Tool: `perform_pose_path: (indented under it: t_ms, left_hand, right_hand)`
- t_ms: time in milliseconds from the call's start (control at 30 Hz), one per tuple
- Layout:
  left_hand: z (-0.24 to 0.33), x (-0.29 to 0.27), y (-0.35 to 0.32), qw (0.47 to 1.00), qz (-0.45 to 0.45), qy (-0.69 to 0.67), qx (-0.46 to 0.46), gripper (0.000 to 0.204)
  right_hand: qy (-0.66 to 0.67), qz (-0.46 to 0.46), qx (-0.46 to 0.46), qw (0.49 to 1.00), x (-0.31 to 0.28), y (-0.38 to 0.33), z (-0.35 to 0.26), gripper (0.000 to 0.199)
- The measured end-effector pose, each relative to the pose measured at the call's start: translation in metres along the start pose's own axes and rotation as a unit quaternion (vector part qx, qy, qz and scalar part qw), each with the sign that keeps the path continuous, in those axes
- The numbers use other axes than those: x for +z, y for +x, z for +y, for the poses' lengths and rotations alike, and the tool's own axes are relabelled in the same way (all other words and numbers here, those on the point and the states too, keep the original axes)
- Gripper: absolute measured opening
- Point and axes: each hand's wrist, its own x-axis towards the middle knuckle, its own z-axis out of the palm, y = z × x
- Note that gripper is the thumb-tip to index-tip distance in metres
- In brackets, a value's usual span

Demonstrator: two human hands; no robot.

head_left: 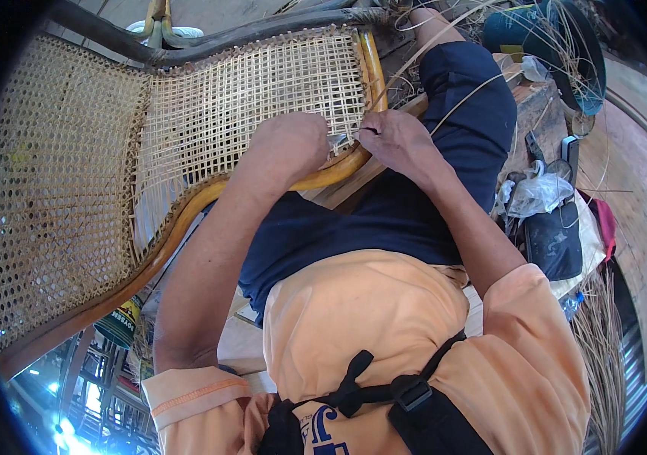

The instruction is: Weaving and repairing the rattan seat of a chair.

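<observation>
A woven cane panel [255, 91] stretches across a curved, golden-brown rattan frame [331, 173] on my left and in front of me. My left hand [293, 148] is closed at the panel's right corner, close to the frame; a small shiny piece shows by its fingertips, too little to name. Just to the right, my right hand [401, 145] is pinched against the frame's edge. From behind it a loose cane strand [463, 102] arcs up to the right, apparently held in its fingers. The fingertips of both hands are partly hidden.
Dark poles [263, 34] run along the panel's far side. At right, a dark green bucket [509, 30] lies near loose strands. A wooden block [532, 106], hand tools, a clear plastic bag [539, 193] and a black pouch [553, 243] lie beside my leg. A cane bundle [600, 341] lies lower right.
</observation>
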Motion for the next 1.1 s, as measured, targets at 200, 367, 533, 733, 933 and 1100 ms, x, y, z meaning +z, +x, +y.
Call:
perform_pose_path:
  t_ms: [200, 367, 533, 733, 933, 1100]
  left_hand:
    - [-0.002, 0.005, -0.003, 1.0, 0.014, -0.007, 0.009, 0.022]
    - [-0.006, 0.011, -0.007, 0.998, 0.039, -0.04, 0.017, 0.022]
    - [-0.013, 0.013, -0.007, 0.996, 0.037, -0.076, 0.03, 0.022]
    - [-0.009, 0.015, -0.009, 0.994, 0.097, -0.031, 0.049, 0.019]
    - [-0.013, 0.019, -0.01, 0.988, 0.129, -0.049, 0.069, 0.016]
    - [-0.01, 0.018, -0.011, 0.989, 0.129, -0.034, 0.069, 0.015]
  right_hand:
    - [0.019, -0.025, 0.062, 0.998, -0.001, 0.005, -0.003, 0.026]
    - [0.046, -0.061, 0.13, 0.989, -0.008, 0.01, -0.008, 0.024]
    - [0.062, -0.07, 0.142, 0.985, -0.009, 0.009, -0.013, 0.023]
    - [0.063, -0.052, 0.176, 0.981, -0.002, 0.001, -0.019, 0.026]
    - [0.07, -0.004, 0.205, 0.976, 0.005, 0.0, -0.025, 0.026]
    - [0.064, -0.008, 0.205, 0.977, 0.007, 0.003, -0.021, 0.025]
